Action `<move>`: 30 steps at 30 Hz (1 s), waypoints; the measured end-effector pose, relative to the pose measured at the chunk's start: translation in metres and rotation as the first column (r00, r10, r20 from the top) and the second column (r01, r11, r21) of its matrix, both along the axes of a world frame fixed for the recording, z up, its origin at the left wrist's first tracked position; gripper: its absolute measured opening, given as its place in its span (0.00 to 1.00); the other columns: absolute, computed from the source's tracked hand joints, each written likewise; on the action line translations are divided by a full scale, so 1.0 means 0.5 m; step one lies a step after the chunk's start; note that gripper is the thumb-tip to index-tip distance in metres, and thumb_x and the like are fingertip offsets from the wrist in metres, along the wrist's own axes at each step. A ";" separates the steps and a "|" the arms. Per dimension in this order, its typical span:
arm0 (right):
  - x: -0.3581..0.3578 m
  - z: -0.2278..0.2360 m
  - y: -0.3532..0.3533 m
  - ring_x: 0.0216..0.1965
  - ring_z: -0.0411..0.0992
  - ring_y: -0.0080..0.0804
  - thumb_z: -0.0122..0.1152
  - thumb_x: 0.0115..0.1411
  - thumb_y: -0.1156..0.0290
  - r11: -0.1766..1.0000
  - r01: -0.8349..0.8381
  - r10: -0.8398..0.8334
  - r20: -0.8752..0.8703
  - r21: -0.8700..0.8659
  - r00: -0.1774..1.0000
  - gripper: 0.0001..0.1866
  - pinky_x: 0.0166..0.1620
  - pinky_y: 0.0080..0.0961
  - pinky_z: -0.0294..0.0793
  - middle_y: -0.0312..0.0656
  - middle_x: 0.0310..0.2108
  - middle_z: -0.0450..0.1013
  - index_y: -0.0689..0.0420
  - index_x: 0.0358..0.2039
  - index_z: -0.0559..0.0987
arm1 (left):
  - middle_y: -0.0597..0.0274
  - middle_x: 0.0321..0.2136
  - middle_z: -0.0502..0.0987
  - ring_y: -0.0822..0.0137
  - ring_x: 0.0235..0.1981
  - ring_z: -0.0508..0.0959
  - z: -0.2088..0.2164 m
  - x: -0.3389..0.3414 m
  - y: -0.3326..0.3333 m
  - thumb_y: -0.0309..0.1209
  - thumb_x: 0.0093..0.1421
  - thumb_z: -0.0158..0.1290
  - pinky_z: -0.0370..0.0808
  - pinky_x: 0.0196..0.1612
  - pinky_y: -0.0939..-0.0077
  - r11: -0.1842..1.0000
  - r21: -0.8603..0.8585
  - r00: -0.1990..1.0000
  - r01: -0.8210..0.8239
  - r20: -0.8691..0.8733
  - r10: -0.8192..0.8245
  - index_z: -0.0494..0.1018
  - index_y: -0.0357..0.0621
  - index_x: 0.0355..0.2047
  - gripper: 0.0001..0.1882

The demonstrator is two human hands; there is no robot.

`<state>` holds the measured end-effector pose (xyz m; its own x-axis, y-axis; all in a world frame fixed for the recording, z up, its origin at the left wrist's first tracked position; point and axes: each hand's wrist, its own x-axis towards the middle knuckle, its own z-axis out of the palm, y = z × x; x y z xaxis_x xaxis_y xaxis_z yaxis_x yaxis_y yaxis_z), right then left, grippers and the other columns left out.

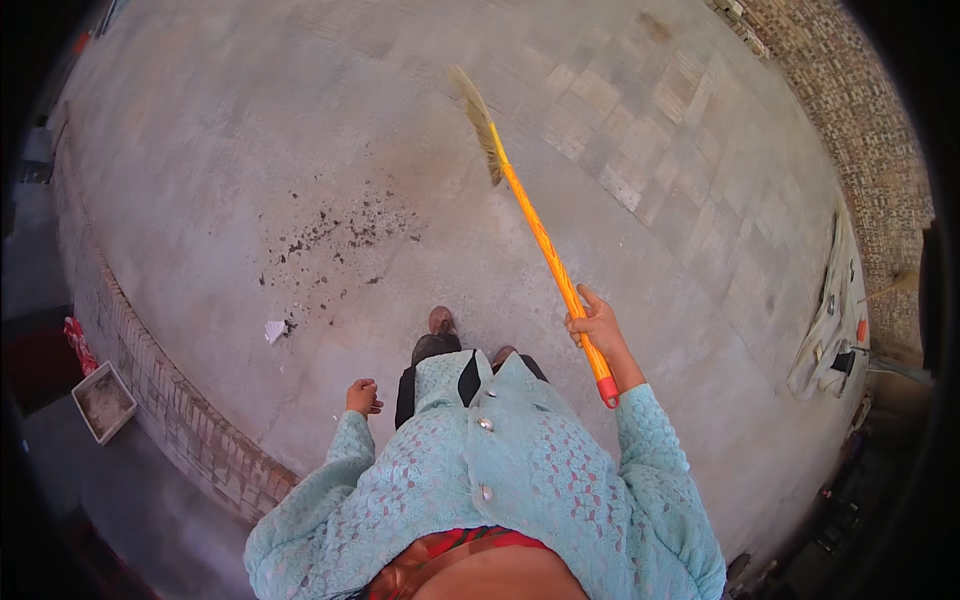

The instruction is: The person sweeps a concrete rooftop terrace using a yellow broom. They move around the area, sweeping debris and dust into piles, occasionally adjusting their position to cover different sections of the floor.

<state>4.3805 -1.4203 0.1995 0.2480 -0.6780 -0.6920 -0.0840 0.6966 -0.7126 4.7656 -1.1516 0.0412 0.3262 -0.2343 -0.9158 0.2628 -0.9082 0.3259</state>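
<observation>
My right hand grips the orange handle of a broom near its red end cap. The broom slants up and away from me, its straw-coloured bristles lifted over the concrete floor. My left hand hangs at my side, fingers curled in a loose fist with nothing visible in it. A scatter of dark debris lies on the floor to the left of the bristles. A small crumpled white scrap sits near it, ahead of my left hand. My feet stand between the two hands.
A low brick edge curves along the left of the concrete floor. A grey tray with rubble lies below it. A brick wall rises at the right, with cloth draped beside it. Paved tiles cover the far right floor.
</observation>
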 end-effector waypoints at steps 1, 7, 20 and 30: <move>-0.024 0.007 -0.003 0.11 0.61 0.22 0.49 0.36 0.84 1.000 0.005 -0.007 -0.064 -0.027 0.998 0.42 0.14 0.17 0.60 0.38 0.15 0.64 0.61 0.55 0.45 | 0.61 0.19 0.67 0.66 0.13 0.72 -0.002 0.010 -0.030 0.29 0.49 0.44 0.71 0.13 0.73 0.999 0.023 0.999 0.038 0.023 -0.039 0.65 0.40 0.37 0.14; -0.203 -0.006 -0.118 0.11 0.60 0.21 0.47 0.39 0.83 0.988 0.145 -0.152 -0.155 -0.060 0.976 0.27 0.13 0.16 0.60 0.36 0.14 0.62 0.61 0.45 0.61 | 0.63 0.18 0.67 0.68 0.13 0.71 0.021 0.007 -0.226 0.29 0.49 0.44 0.71 0.13 0.75 0.996 -0.041 0.994 0.078 0.083 -0.074 0.65 0.41 0.37 0.14; -0.155 -0.226 -0.446 0.10 0.61 0.26 0.48 0.38 0.83 0.959 -0.144 0.143 0.021 0.244 0.989 0.11 0.12 0.21 0.60 0.39 0.12 0.62 0.62 0.25 0.62 | 0.64 0.17 0.66 0.69 0.13 0.71 0.163 -0.177 -0.343 0.31 0.49 0.44 0.70 0.15 0.73 0.999 0.054 0.976 -0.007 0.218 -0.005 0.65 0.43 0.38 0.14; -0.045 -0.099 -0.679 0.13 0.62 0.22 0.49 0.38 0.83 0.927 -0.351 0.292 0.332 0.133 0.897 0.44 0.14 0.16 0.61 0.41 0.19 0.65 0.62 0.55 0.39 | 0.64 0.18 0.66 0.68 0.13 0.71 0.066 -0.188 -0.540 0.31 0.50 0.44 0.71 0.15 0.74 0.991 -0.017 0.983 -0.132 0.126 0.133 0.64 0.42 0.39 0.15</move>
